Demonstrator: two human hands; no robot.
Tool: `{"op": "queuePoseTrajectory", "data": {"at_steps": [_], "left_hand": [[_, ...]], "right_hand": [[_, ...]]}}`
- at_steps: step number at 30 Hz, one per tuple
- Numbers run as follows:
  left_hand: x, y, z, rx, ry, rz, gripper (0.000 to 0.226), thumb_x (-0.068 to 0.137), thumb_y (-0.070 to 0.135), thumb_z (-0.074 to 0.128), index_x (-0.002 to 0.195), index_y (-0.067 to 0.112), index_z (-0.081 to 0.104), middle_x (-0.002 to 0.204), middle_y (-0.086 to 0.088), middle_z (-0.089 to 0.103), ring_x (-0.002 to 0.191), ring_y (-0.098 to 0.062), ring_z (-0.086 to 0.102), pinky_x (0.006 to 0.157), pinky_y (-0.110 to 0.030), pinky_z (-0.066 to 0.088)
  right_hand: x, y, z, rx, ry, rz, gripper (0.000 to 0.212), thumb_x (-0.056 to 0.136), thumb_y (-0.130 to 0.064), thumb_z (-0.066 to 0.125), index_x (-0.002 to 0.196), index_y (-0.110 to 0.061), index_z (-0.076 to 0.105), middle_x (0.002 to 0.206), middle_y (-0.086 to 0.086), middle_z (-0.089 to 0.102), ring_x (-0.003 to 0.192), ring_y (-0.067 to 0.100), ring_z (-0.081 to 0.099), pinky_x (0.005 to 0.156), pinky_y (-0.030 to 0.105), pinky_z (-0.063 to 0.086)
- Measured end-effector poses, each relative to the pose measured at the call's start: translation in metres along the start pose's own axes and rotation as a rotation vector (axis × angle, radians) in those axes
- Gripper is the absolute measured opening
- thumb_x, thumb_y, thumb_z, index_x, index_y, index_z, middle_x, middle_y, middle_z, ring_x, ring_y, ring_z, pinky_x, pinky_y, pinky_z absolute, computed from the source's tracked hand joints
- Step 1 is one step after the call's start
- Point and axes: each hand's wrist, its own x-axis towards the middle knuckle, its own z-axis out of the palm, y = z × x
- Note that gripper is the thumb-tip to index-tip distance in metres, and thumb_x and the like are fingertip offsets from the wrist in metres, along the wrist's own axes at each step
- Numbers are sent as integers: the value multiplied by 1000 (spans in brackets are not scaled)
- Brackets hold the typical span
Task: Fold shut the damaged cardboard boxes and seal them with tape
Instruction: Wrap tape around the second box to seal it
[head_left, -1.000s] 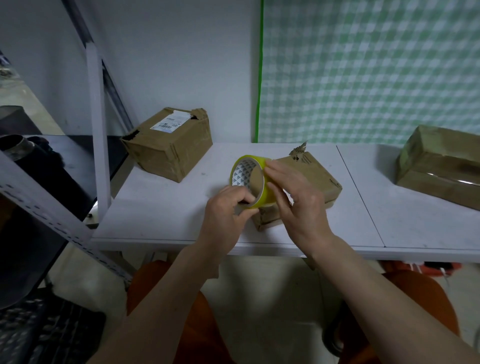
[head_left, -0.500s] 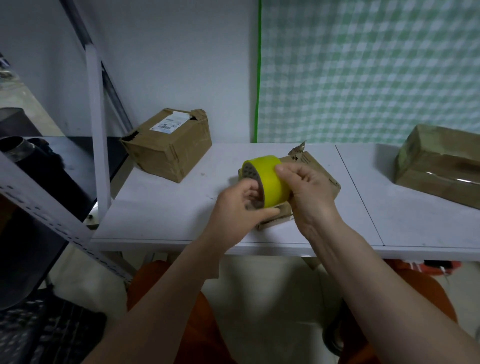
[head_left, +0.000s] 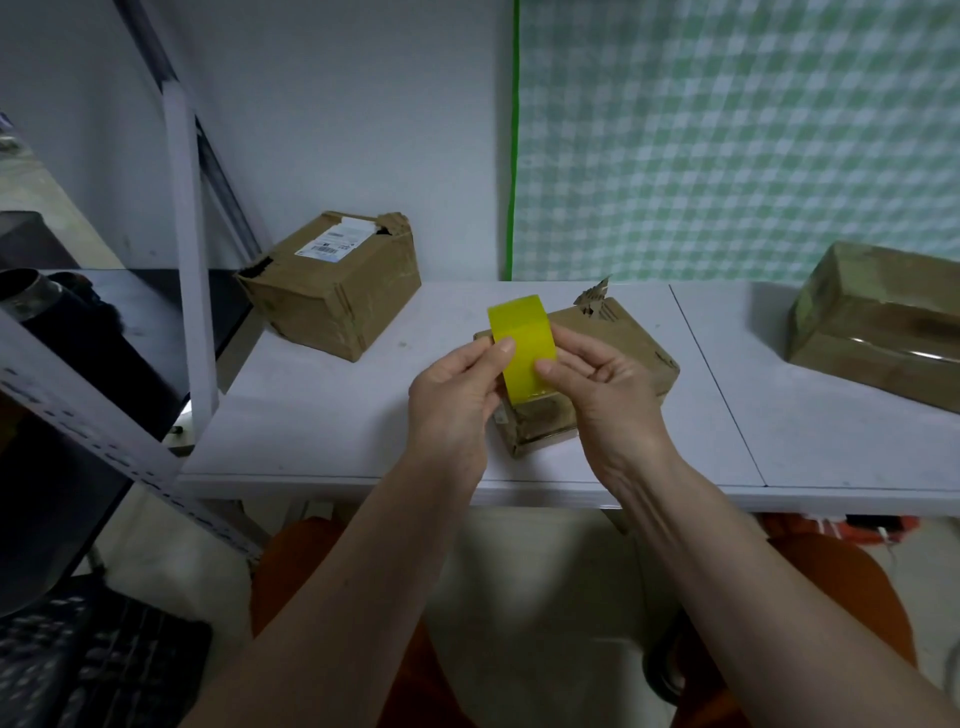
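Here both hands grasp the yellow tape roll: the left hand pinches its near edge, the right hand cradles its side, above the small torn box on the worktop. Best find the tape's free end first, then peel steadily. Farther off, the labelled box and a right-hand box wait.

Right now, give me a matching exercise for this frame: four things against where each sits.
Things:
1. yellow tape roll
2. labelled box
3. torn box
4. glossy taped box

Places:
A. far right of the table
B. back left corner of the table
C. between both hands
D. table middle, behind the hands

Pairs: 1-C, 2-B, 3-D, 4-A
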Motion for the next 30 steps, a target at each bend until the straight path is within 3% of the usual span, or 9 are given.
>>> {"op": "queuePoseTrajectory", "data": {"at_steps": [4, 8, 13, 17, 20, 26, 30], "left_hand": [[-1, 1, 0, 33, -47, 51, 29, 86, -4, 61, 114, -6, 62, 103, -17, 70, 91, -21, 69, 87, -34, 56], [-4, 1, 0, 106, -96, 99, 29, 87, -6, 59, 115, -2, 63, 105, -14, 71, 96, -20, 68, 93, -37, 53], [-11, -1, 1, 262, -181, 221, 43, 83, -18, 56, 121, 2, 60, 104, -7, 70, 93, -9, 68, 85, -25, 55], [-14, -3, 5, 345, -188, 311, 56, 79, -22, 58, 122, 12, 57, 89, 5, 69, 77, 3, 66, 72, -13, 52], [-14, -7, 4, 368, -196, 315, 53, 79, -22, 57, 127, 1, 55, 91, 3, 69, 81, 1, 66, 75, -14, 52], [-15, 0, 2, 356, -277, 319, 58, 82, -23, 51, 126, 15, 51, 90, 11, 72, 87, -1, 68, 78, -14, 51], [-13, -2, 0, 361, -295, 328, 58, 82, -22, 52, 126, 16, 53, 86, 12, 74, 87, -1, 68, 78, -15, 51]], "right_hand": [[-1, -1, -2, 25, -14, 1, 41, 80, 8, 61, 121, 3, 60, 110, 17, 69, 100, 24, 67, 79, 27, 55], [-3, -1, -1, 60, 10, 4, 41, 80, 4, 62, 121, 5, 58, 112, 21, 67, 101, 26, 65, 79, 28, 53], [-2, 0, 5, 51, 134, 14, 33, 85, 0, 61, 118, 4, 61, 105, 19, 68, 91, 23, 63, 77, 27, 52], [-5, -2, 12, 43, 156, 49, 22, 86, -6, 63, 107, -3, 66, 93, 9, 70, 79, 13, 64, 65, 16, 50], [-8, -4, 19, 90, 130, 133, 13, 87, -11, 64, 99, -6, 65, 84, 8, 68, 72, 15, 64, 60, 17, 51], [-10, -8, 19, 112, 56, 164, 30, 88, -1, 57, 117, 3, 54, 89, 12, 65, 77, 16, 64, 65, 19, 53], [-9, -15, 22, 152, 46, 201, 19, 87, 5, 52, 104, -3, 58, 75, 7, 66, 65, 12, 64, 59, 17, 51]]}}
